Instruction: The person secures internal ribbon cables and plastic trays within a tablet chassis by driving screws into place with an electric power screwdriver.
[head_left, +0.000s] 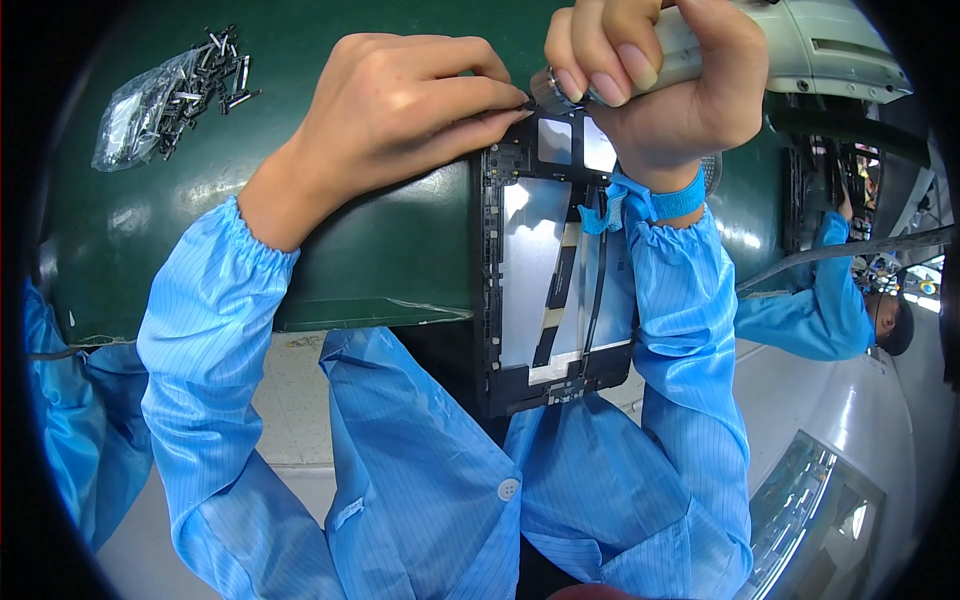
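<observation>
An opened tablet-like device (530, 250) shows its metal inner plate, black frame and ribbon cables. It lies upright in the picture, reaching past the table's near edge toward my lap. My left hand (400, 110) is at its far left corner, thumb and fingertips pinched together; a small dark bit shows at the tips, too hidden to name. My right hand (680, 85) wraps around a pale grey hand-held power tool (830, 45) with a knurled silver nose. That nose points at the device's far edge, close to my left fingertips. A blue wrist strap (678, 203) circles my right wrist.
On the green table (400, 240), a clear plastic bag (140, 120) lies at the far left with several small black and silver parts (215, 85) spilling out. A dark cable (850, 248) runs at the right. Another person in a blue sleeve (815, 310) works beyond it.
</observation>
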